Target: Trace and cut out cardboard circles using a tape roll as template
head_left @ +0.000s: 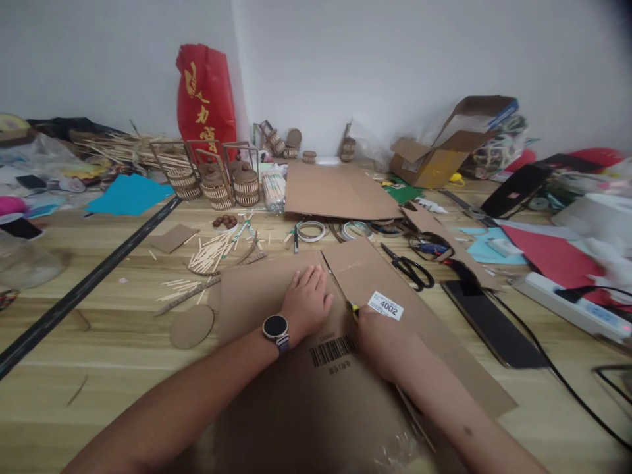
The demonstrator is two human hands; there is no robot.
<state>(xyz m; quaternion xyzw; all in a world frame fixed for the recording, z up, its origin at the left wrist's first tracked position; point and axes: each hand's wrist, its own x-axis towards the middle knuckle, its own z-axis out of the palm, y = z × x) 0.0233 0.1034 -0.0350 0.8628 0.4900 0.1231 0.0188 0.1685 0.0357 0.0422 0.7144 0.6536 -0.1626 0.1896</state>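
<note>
A large sheet of brown cardboard (286,375), printed with a barcode, lies in front of me on the table. My left hand (309,299), a watch (275,327) on its wrist, rests flat on the sheet with fingers extended. Closed around a yellow and black utility knife (354,311) is my right hand (382,342), which hides most of the handle. The knife's front end touches the cardboard by a dark slit that runs away from me. Right of the slit is a cardboard strip (358,266) bearing a white label (386,305) marked 4002.
Scissors (409,266), a black phone-like slab (494,322) and a power strip (573,306) lie to the right. Loose sticks (212,253) and a cardboard disc (192,326) sit left. Behind are tape rolls (311,231), another cardboard sheet (340,191), small stick-sided baskets (217,191) and a red bag (206,99).
</note>
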